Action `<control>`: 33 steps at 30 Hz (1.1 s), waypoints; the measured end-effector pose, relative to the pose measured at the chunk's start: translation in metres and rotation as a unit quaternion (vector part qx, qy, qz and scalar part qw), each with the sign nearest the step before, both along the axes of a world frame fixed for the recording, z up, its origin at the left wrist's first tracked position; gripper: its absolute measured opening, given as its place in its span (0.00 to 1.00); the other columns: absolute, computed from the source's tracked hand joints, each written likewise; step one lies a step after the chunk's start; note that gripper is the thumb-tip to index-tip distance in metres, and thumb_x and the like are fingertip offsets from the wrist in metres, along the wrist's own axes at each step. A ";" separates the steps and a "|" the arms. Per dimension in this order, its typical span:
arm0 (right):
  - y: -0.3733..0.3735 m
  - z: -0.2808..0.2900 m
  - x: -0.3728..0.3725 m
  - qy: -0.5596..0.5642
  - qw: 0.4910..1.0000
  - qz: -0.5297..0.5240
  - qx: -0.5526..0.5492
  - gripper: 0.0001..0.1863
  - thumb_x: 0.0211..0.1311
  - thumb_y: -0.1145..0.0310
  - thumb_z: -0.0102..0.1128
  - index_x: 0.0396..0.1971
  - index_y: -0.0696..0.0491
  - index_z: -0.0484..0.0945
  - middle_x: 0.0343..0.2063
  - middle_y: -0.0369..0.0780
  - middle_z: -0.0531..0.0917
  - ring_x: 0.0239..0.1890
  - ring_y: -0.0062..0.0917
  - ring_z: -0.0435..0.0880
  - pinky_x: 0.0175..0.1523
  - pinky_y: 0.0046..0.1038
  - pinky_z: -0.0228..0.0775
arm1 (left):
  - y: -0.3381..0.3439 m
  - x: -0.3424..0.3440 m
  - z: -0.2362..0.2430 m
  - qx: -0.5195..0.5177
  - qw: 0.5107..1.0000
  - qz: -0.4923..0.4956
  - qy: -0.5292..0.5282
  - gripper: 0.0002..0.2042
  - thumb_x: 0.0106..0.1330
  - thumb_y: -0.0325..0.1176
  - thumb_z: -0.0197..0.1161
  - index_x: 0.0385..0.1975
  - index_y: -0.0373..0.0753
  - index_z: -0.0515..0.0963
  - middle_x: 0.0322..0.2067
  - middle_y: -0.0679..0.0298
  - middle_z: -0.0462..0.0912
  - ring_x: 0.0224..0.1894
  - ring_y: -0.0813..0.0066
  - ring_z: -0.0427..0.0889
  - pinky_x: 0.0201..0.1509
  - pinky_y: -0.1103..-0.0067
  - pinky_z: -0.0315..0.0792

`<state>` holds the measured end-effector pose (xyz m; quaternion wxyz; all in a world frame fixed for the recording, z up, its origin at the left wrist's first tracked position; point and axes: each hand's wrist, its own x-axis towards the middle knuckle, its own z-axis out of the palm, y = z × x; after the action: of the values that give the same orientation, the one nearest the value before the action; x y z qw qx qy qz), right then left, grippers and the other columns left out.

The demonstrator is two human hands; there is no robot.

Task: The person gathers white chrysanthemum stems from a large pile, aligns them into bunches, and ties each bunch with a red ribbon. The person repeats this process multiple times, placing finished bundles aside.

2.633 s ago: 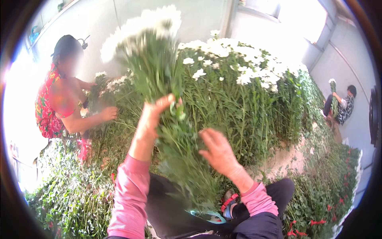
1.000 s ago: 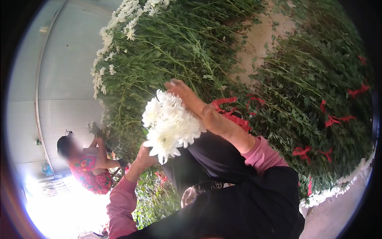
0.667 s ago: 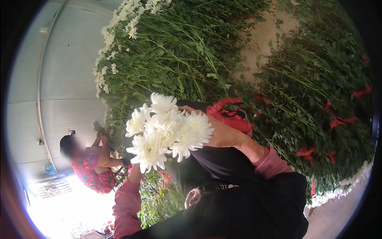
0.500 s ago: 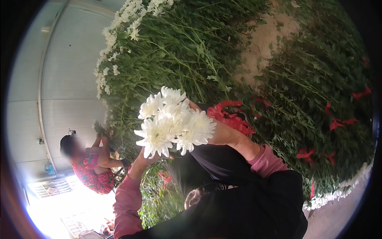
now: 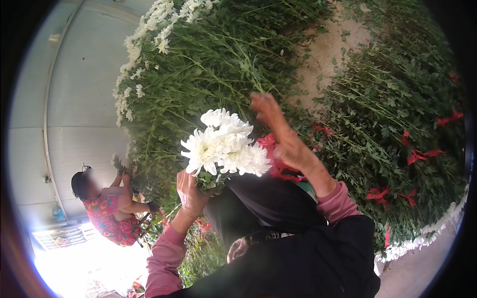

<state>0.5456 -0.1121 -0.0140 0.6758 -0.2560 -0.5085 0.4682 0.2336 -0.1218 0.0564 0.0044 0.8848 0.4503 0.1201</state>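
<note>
My left hand [image 5: 193, 194] is closed round the stems of a bunch of white chrysanthemums [image 5: 226, 144], just below the blooms, over my lap. The blooms face up and green leaves show under them. My right hand [image 5: 285, 136] is off the bunch, stretched forward with its fingers out toward the pile of green chrysanthemum stems [image 5: 233, 64]. It is somewhat blurred, and I see nothing in it. Red ribbon strips [image 5: 283, 166] lie by my right knee, partly behind the bunch and my right hand.
On the right lies a heap of chrysanthemum bunches [image 5: 377, 114] tied with red ribbon [image 5: 420, 155]. Bare floor [image 5: 328, 54] shows between the two heaps. At the left a person in a red floral top [image 5: 112, 218] sits by the wall, holding flowers. More cut greenery [image 5: 201, 258] lies beside my left leg.
My right hand has left the bunch and moved forward toward the stems. The bunch in my left hand has shifted slightly right, and more of that hand shows.
</note>
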 end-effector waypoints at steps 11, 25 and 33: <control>0.045 0.025 -0.017 -0.136 0.973 0.093 0.161 0.42 0.72 0.35 0.38 0.69 0.57 0.63 0.69 0.48 0.66 0.74 0.41 0.59 0.76 0.38 0.49 | 0.022 0.000 0.006 -0.028 0.989 -0.140 -0.031 0.54 0.33 0.27 0.81 0.68 0.39 0.58 0.62 0.44 0.70 0.59 0.35 0.72 0.59 0.56 0.72; 0.000 -0.007 -0.047 0.049 0.988 0.106 -0.105 0.69 0.52 0.39 0.72 0.75 0.56 0.29 0.74 0.51 0.53 0.77 0.39 0.50 0.77 0.43 0.44 | 0.039 -0.002 0.026 -0.238 0.934 0.061 -0.258 0.19 0.47 0.28 0.77 0.41 0.34 0.82 0.36 0.58 0.88 0.38 0.72 0.87 0.46 0.75 0.79; 0.004 0.029 -0.145 0.195 0.933 0.246 -0.177 0.39 0.57 0.70 0.72 0.66 0.57 0.62 0.60 0.40 0.74 0.59 0.25 0.74 0.61 0.31 0.70 | 0.032 -0.007 0.031 -0.241 0.926 0.000 -0.290 0.29 0.41 0.28 0.76 0.49 0.35 0.78 0.41 0.59 0.84 0.42 0.69 0.83 0.51 0.71 0.76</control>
<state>0.4002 -0.1078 0.0155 0.5691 -0.1425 -0.3224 0.7429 0.2265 -0.0901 0.0878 0.3478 0.7835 0.4449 0.2592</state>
